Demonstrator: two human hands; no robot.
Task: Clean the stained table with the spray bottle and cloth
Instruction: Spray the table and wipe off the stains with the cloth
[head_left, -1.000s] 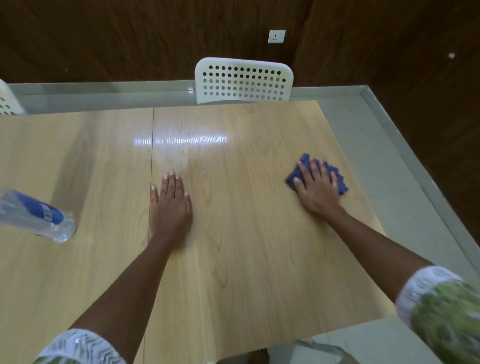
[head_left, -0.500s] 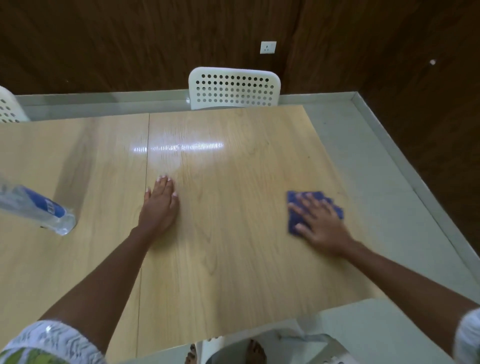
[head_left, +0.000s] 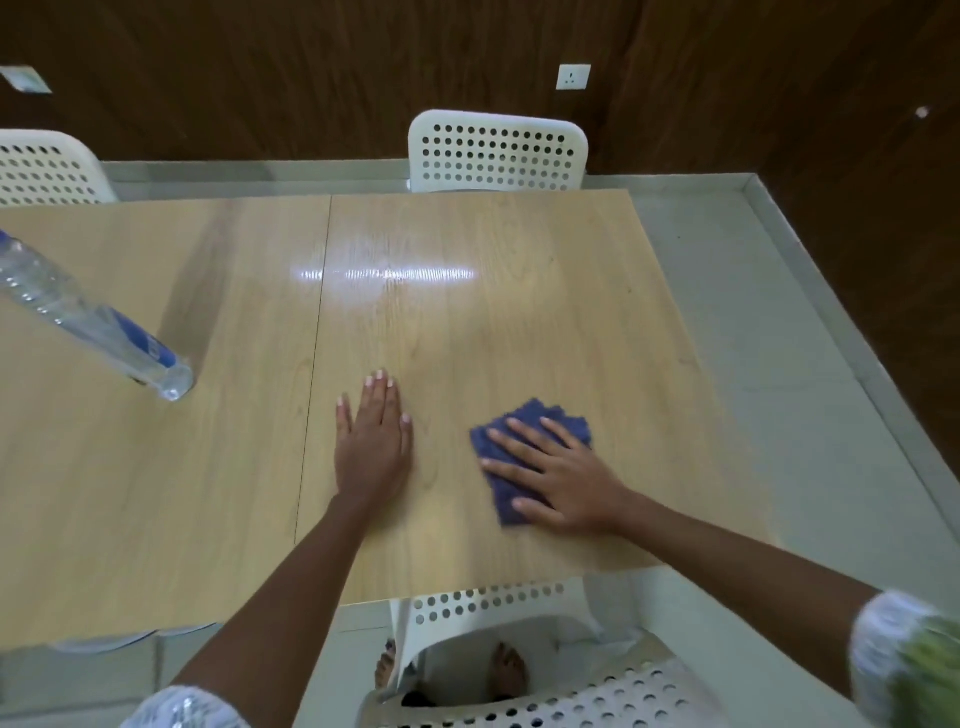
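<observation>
Cloth (head_left: 524, 447): dark blue, folded, nubby, flat on wooden table (head_left: 519, 322) near its front edge, pressed under right hand (head_left: 563, 480), fingers straight and spread. Left hand (head_left: 374, 447): flat on table beside it, fingers straight. Bottle (head_left: 98, 325): clear plastic, blue label, writing unreadable, far left.

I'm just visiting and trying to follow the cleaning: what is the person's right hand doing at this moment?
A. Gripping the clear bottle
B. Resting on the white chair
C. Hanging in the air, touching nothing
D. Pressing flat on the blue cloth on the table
D: the right hand lies with straight, spread fingers on the blue cloth, which sits on the table; the clear bottle stands apart, far to the left.
</observation>
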